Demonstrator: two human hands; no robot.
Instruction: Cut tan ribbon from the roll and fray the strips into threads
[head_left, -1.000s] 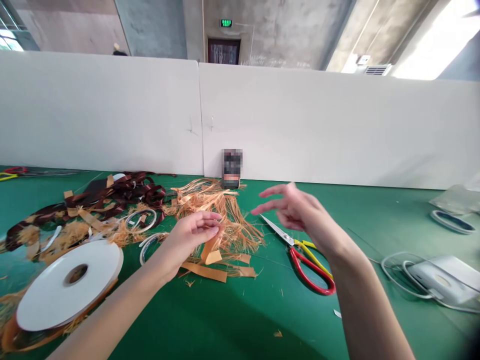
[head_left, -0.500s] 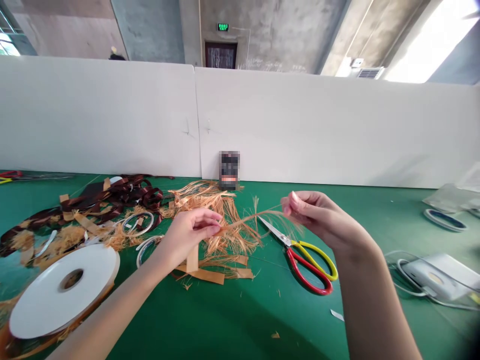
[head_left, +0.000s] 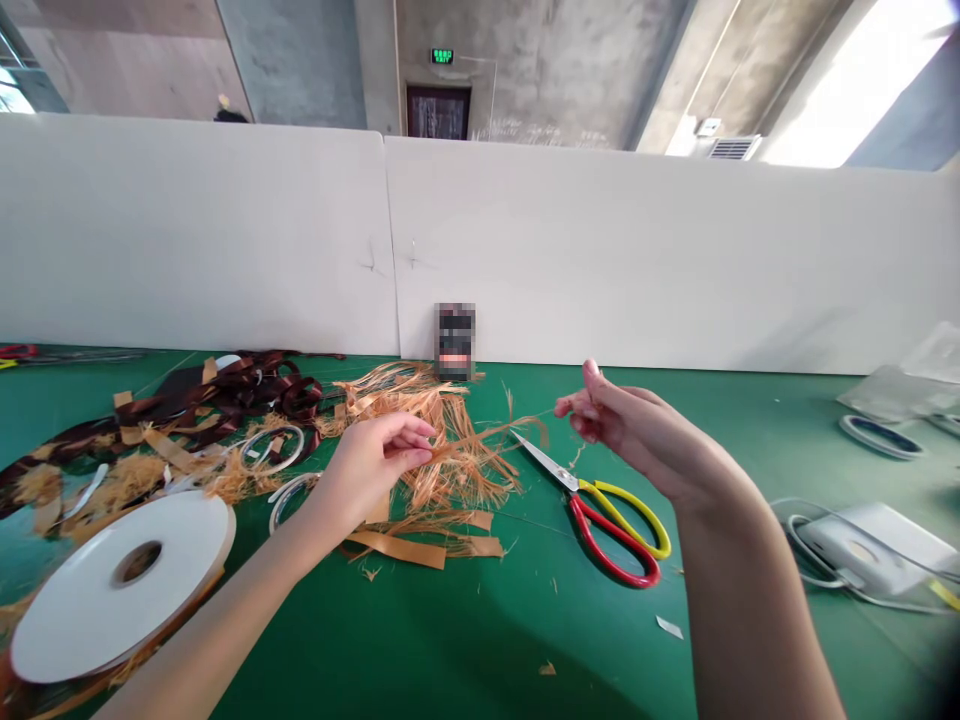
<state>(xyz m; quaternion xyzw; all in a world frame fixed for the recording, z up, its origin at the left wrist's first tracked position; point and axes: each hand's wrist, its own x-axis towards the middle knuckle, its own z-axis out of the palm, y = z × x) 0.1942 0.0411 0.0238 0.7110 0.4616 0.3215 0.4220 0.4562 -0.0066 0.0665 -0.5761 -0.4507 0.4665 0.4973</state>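
My left hand (head_left: 371, 465) pinches one end of a frayed tan ribbon strip (head_left: 480, 437) between thumb and fingertips. Its loose, threadlike end points right, above a heap of shredded tan ribbon (head_left: 442, 405). My right hand (head_left: 652, 435) is just beyond that end, thumb raised away from the half-bent fingers. A fine thread runs near its fingertips, and a small tuft of fibres (head_left: 577, 457) hangs in the air below them. Scissors (head_left: 581, 490) with one red and one yellow handle lie on the table under my right hand, blades slightly apart.
A white ribbon spool (head_left: 75, 600) lies at the lower left. Behind it are tangled dark brown ribbon (head_left: 292, 390) and white rings. Cut tan pieces (head_left: 412, 550) lie beside my left wrist. A white device with cables (head_left: 877, 550) sits right; a white partition (head_left: 637, 260) closes the back.
My right thumb has lifted off its fingers, and a tuft of fibres has come away below them. The ribbon's frayed end now hangs free of that hand. My left hand keeps its pinch.
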